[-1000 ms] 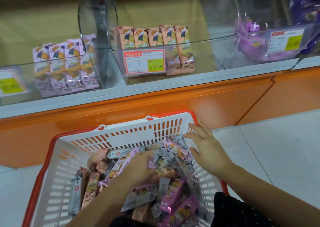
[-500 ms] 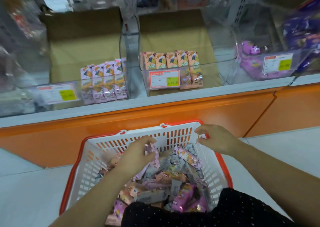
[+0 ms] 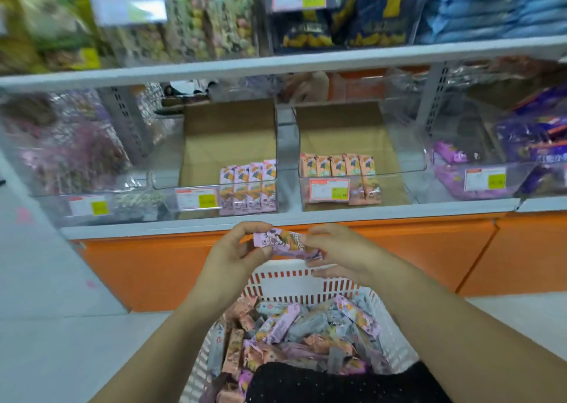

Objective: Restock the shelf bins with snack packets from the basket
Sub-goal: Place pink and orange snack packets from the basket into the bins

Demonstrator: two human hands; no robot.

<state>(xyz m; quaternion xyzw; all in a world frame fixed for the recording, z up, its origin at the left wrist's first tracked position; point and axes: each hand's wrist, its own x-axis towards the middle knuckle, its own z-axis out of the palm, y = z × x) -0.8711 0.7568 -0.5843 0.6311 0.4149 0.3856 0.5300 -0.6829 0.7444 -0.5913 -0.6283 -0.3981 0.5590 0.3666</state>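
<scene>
**Step in hand: transfer of one packet from basket to bin.**

The pink-and-purple foil snack packet is held level above the far wall of the white slotted plastic basket, in front of the orange base panel and below the shelf edge. The left hand pinches its left end between thumb and curled fingers. The right hand pinches its right end the same way. Many mixed packets remain in the basket, so restocking appears to be at an early stage.

**Next move (judgement).**

The packet's colour matches the row of pink packets standing upright in the left clear plastic bin. The right clear bin holds orange packets. The packet should be:

1. Lifted over the left bin's front wall.
2. Turned upright.
3. Set beside the existing row.
</scene>
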